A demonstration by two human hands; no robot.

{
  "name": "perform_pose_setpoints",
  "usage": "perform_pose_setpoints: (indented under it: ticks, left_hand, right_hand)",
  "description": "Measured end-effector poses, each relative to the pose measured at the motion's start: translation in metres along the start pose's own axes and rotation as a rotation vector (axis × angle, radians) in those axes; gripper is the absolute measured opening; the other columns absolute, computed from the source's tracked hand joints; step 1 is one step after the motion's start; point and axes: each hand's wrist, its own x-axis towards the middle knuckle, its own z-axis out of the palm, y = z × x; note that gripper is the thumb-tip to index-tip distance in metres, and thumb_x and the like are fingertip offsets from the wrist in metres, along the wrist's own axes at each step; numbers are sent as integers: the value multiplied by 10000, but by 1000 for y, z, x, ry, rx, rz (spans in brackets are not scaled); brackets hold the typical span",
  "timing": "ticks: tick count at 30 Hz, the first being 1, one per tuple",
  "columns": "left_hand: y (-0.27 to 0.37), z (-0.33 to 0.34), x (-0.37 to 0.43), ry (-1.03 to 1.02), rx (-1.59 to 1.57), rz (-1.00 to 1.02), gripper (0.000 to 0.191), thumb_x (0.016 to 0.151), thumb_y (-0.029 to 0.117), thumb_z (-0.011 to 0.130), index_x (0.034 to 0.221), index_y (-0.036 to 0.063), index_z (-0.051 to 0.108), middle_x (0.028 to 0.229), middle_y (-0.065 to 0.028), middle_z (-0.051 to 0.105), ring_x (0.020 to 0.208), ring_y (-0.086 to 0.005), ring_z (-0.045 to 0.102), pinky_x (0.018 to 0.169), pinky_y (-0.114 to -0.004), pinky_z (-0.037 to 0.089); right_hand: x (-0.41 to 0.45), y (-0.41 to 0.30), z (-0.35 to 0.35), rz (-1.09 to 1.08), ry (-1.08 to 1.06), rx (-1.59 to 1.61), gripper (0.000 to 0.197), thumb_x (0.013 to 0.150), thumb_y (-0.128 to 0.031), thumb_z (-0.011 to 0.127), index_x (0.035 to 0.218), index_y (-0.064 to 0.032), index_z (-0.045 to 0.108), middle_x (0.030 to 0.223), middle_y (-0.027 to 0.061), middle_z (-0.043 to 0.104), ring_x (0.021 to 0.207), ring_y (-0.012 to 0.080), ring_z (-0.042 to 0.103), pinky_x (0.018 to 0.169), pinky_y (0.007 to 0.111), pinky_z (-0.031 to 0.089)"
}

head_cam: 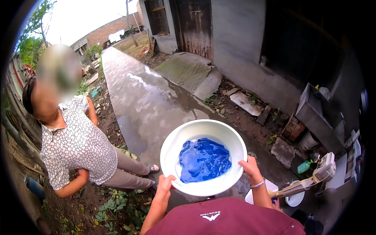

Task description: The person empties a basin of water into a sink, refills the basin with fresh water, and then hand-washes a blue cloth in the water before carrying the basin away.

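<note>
My left hand (165,185) grips the lower left rim of a wide white plastic basin (202,189), thumb over the edge. On its lower right side, my right hand (251,168) holds the rim in the same way, with a silver bangle at the wrist. Blue cloth (204,160) lies soaking in shallow water inside the basin. The basin is held up in front of my maroon shirt (226,218), above wet concrete paving. My fingers under the rim are hidden.
A person in a patterned shirt (79,144) stands at the left. Concrete paving (141,88) runs ahead beside a grey wall. At the right are a concrete sink (314,117), a green bottle (303,167) and a white bucket (295,199), near another person's hand (276,204).
</note>
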Motion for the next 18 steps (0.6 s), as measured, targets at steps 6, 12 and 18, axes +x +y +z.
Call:
perform_pose_setpoints:
  ticks: [6, 12, 18]
  left_hand:
    - [20, 28, 44, -5, 8, -18, 315, 565, 63, 460, 837, -92, 492, 697, -131, 537, 565, -210, 532, 467, -290, 425]
    - [39, 48, 96, -43, 100, -70, 316, 552, 102, 484, 814, -75, 502, 679, -123, 533, 547, -222, 530, 446, -305, 428]
    - [70, 74, 146, -183, 146, -105, 350, 568, 106, 466, 861, -85, 475, 706, -148, 533, 579, -258, 548, 469, -350, 461]
  right_hand:
    - [51, -10, -9, -69, 23, -85, 239, 555, -101, 504, 727, 62, 532, 565, 64, 522, 464, 109, 478, 389, 236, 364]
    - [79, -22, -17, -16, 98, -47, 234, 560, -115, 503, 710, 62, 528, 557, 80, 527, 446, 134, 496, 368, 246, 376]
    - [108, -25, -15, 31, 239, 10, 243, 572, -121, 506, 725, 66, 522, 570, 92, 535, 427, 144, 501, 351, 260, 392]
